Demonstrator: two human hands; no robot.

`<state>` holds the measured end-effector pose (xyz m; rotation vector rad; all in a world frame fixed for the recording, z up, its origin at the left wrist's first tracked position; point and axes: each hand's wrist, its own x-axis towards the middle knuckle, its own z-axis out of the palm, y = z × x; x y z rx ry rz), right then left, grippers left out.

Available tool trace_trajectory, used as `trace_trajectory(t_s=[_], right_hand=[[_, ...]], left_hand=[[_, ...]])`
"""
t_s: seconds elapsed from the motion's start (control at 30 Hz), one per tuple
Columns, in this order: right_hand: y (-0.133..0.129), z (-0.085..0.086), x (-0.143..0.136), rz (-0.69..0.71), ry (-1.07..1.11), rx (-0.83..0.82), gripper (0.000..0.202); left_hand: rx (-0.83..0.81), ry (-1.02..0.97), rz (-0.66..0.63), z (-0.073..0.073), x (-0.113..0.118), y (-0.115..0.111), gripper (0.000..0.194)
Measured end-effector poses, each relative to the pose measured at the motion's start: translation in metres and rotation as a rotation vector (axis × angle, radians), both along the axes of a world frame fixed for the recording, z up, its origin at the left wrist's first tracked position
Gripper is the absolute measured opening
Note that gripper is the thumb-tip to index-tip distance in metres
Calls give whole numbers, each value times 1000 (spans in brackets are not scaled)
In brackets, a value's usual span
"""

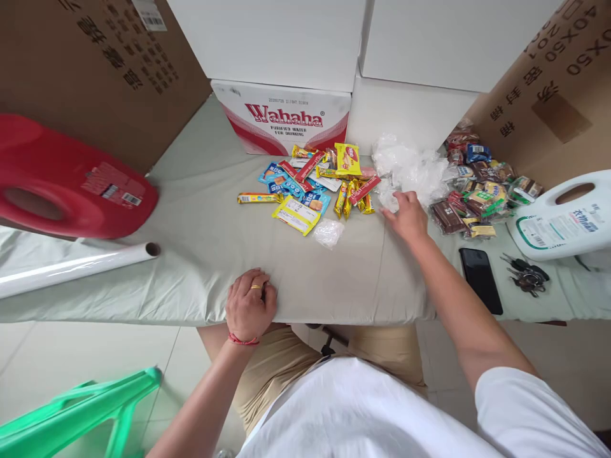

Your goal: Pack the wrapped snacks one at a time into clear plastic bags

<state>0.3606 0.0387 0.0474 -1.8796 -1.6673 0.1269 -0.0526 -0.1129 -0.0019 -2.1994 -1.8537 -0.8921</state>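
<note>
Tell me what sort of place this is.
Possibly a stockroom or small workroom: white cartons stacked on a cloth-covered table, brown cardboard at both sides, and piles of wrapped snacks.

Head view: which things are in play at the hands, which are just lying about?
Likely in play:
clear plastic, at the right hand
middle snack pile
right snack pile

Apparently just lying about:
phone
keys
red jug
white jug
white roll

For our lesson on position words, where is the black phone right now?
In the head view, the black phone lies on the cloth toward the right side, just left of the keys and below the pile of wrapped snacks.
</note>
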Motion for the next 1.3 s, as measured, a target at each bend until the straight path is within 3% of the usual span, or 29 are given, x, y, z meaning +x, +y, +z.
trace_trajectory(t_s=[0.1,0.17,0.27,0.37,0.43,0.53,0.6,0.73,0.9,1.0,1.1,1.3], right_hand=[[16,-14,-15,-86,384,63,26],[9,-21,-18,-144,502,104,30],[-29,-29,-31,-154,846,184,33],[-73,-33,-58,-43,1225,171,36],[-92,-33,-78,71,1223,90,34],[-102,-31,-98,234,1017,-16,28],[-102,-31,-101,302,894,-63,27],[-99,-37,-95,233,997,-83,25],[-92,-36,-85,203,1324,-96,15],[-89,-29,-81,142,1491,-85,18],[-90,-24,-79,96,1569,-139,28],[-96,-18,-85,247,1400,-372,42]], left_hand=[[-32,-51,-5,1,-2,-2,13],[-60,-151,-22,5,-3,-6,12],[-130,-436,-44,16,9,-13,12],[-311,-788,-120,32,45,-9,15],[-547,-993,-235,39,80,5,20],[-666,-1204,-283,40,131,40,44],[-782,-1348,-303,35,153,65,49],[-751,-1634,-307,23,156,94,44],[-746,-1973,-363,20,136,99,45],[-766,-2001,-365,23,133,98,43],[-824,-1888,-399,21,135,96,38],[-808,-1619,-488,13,144,92,32]])
